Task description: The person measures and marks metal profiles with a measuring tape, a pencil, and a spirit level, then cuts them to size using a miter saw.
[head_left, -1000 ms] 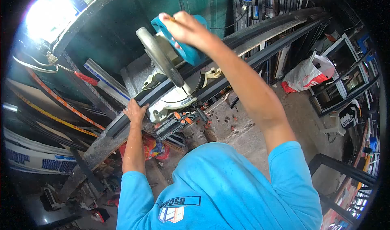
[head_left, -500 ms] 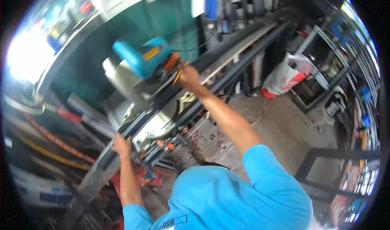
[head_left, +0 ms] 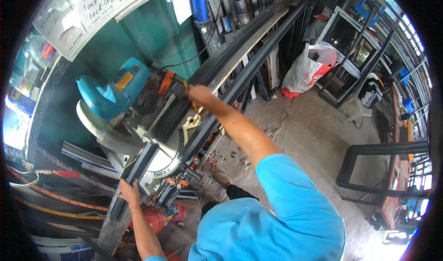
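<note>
My left hand (head_left: 129, 192) is closed around the near end of a dark grey metal profile (head_left: 141, 161), which lies across the base of a mitre saw (head_left: 125, 82) with a teal motor housing. In my right hand (head_left: 203, 97) is a thin yellow-orange pencil (head_left: 193, 106), held over the dark profiles to the right of the saw. The saw's pale turntable (head_left: 165, 162) shows between the hands. My right fingers are partly blurred, and the saw blade is hidden.
Long dark profiles (head_left: 258, 62) run back to the upper right. A white and red bag (head_left: 308, 72) stands on the floor. Dark window frames (head_left: 353, 166) lean at the right. Small orange offcuts (head_left: 171, 182) lie below the saw. A written whiteboard (head_left: 87, 12) hangs above.
The view has shifted, with the saw now lower and further left. My right hand with the pencil appears nearer the saw base; my left hand still holds the profile.
</note>
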Demonstrator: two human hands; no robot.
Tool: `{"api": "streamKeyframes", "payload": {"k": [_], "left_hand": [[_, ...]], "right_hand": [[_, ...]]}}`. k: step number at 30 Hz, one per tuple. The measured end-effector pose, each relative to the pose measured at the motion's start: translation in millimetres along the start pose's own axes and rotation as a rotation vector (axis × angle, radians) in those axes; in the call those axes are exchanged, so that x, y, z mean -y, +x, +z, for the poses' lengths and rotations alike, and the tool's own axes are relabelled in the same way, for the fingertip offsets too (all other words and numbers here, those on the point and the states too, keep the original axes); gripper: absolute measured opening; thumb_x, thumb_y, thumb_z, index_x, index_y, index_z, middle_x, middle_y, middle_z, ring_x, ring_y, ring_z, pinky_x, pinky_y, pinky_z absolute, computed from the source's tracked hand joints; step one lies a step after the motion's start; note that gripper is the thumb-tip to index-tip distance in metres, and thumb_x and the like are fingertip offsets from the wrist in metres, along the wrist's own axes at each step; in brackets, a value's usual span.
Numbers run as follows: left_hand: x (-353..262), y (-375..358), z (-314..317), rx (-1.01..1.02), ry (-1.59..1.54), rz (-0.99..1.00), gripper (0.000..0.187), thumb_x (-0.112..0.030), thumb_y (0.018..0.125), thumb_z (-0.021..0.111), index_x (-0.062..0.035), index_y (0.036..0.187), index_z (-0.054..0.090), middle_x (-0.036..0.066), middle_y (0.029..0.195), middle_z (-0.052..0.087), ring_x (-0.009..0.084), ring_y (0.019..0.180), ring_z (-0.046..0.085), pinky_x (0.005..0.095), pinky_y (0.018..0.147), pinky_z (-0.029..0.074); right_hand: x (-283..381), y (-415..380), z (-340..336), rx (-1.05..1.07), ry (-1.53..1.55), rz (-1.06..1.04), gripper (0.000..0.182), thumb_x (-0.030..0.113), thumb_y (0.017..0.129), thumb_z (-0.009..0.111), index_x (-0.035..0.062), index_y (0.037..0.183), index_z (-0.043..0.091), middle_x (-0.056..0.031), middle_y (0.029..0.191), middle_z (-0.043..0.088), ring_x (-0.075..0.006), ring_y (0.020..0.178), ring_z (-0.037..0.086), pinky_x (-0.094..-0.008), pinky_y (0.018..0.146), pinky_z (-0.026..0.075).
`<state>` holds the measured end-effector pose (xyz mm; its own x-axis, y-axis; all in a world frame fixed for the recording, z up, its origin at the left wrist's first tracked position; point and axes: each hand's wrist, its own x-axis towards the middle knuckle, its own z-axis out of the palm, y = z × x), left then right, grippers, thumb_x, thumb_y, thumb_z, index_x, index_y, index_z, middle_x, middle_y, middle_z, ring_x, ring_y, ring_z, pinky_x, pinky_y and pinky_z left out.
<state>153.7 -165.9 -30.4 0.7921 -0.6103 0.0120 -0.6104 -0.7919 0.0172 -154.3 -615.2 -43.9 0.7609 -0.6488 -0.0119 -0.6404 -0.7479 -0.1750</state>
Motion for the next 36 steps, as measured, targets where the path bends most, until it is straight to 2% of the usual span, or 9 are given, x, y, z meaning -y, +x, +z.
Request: {"api": "streamKeyframes", "payload": {"k": [1,4,7,11,14,25,27,31,36], "left_hand": [[5.0,2.3,8.0,-0.035,0.012,0.001,0.064,-0.037,0.087,0.079,-0.0045,0.135,0.05,0.016,0.14,0.058,0.0378,0.137,0.048,0.0753,0.111,0.026],[9.4,5.0,12.6,-0.013,0.038,0.004,0.074,-0.041,0.086,0.079,-0.0065,0.143,0.047,0.016,0.142,0.057,0.0368,0.136,0.05,0.0756,0.109,0.029],[0.8,-1.6,6.0,-0.079,0.065,0.032,0.068,-0.046,0.084,0.08,-0.0081,0.133,0.054,0.014,0.131,0.064,0.0358,0.123,0.06,0.0707,0.099,0.039],[-2.3,-3.8,10.6,-0.116,0.037,0.012,0.065,-0.045,0.083,0.081,-0.0057,0.127,0.055,0.014,0.128,0.064,0.0346,0.128,0.055,0.0736,0.109,0.03],[-10.1,-4.5,-3.1,-0.019,-0.052,-0.042,0.066,-0.038,0.083,0.082,-0.0043,0.131,0.052,0.015,0.135,0.059,0.0353,0.134,0.05,0.0765,0.112,0.024],[-11.9,-5.6,-2.3,-0.039,-0.058,-0.04,0.063,-0.038,0.083,0.082,-0.0045,0.128,0.054,0.013,0.132,0.06,0.0351,0.131,0.052,0.078,0.113,0.021],[-12.5,-5.0,-2.0,-0.029,-0.069,-0.058,0.064,-0.038,0.083,0.082,-0.0042,0.13,0.054,0.013,0.132,0.06,0.0352,0.13,0.052,0.0778,0.113,0.021],[-14.9,-6.5,-4.8,-0.019,-0.07,-0.066,0.071,-0.037,0.083,0.082,-0.0025,0.137,0.051,0.015,0.137,0.058,0.0356,0.134,0.05,0.0764,0.115,0.02],[-9.7,-8.3,3.0,-0.074,-0.077,-0.038,0.063,-0.04,0.085,0.079,-0.003,0.128,0.052,0.017,0.132,0.057,0.0385,0.131,0.05,0.0761,0.113,0.022]], "right_hand": [[-14.6,-8.5,0.1,-0.321,-0.091,-0.116,0.018,0.012,0.087,0.062,0.0097,0.102,0.073,-0.015,0.086,0.074,-0.0353,0.079,0.075,-0.0492,0.068,0.061],[-49.1,-7.7,-11.9,-0.166,0.429,0.212,0.056,0.055,0.099,0.046,0.0067,0.105,0.073,-0.0209,0.103,0.074,-0.0411,0.103,0.069,-0.0527,0.094,0.051],[-65.9,-7.5,-16.9,-0.084,-0.018,0.059,0.041,0.044,0.104,0.046,0.0138,0.119,0.07,-0.0175,0.1,0.074,-0.0374,0.097,0.072,-0.0507,0.084,0.054],[-47.4,-16.1,-24.6,-0.184,0.523,0.364,0.063,0.06,0.098,0.049,0.0089,0.132,0.063,-0.024,0.106,0.073,-0.0398,0.104,0.069,-0.0511,0.089,0.051],[-45.6,-23.3,-28.6,-0.195,-0.272,-0.093,0.03,0.008,0.09,0.061,0.0133,0.119,0.065,-0.0145,0.124,0.063,-0.0437,0.106,0.066,-0.053,0.092,0.052],[-116.4,33.9,-48.7,0.028,-0.208,-0.606,0.026,0.009,0.084,0.066,0.0081,0.11,0.064,-0.0127,0.098,0.071,-0.0335,0.098,0.066,-0.047,0.086,0.05],[-117.9,41.7,-40.1,0.254,0.668,0.04,0.035,0.009,0.086,0.069,0.0059,0.121,0.063,-0.011,0.106,0.071,-0.0294,0.106,0.065,-0.0454,0.09,0.05],[-157.0,44.6,-24.6,0.121,1.508,0.243,0.052,0.011,0.092,0.066,-0.0039,0.139,0.047,-0.0126,0.134,0.057,-0.0259,0.13,0.056,-0.0389,0.104,0.044],[-161.8,34.6,-40.0,-0.151,-0.111,-0.175,0.023,0.02,0.1,0.062,0.0007,0.113,0.065,-0.0207,0.099,0.068,-0.0369,0.096,0.066,-0.0511,0.078,0.049]]}}
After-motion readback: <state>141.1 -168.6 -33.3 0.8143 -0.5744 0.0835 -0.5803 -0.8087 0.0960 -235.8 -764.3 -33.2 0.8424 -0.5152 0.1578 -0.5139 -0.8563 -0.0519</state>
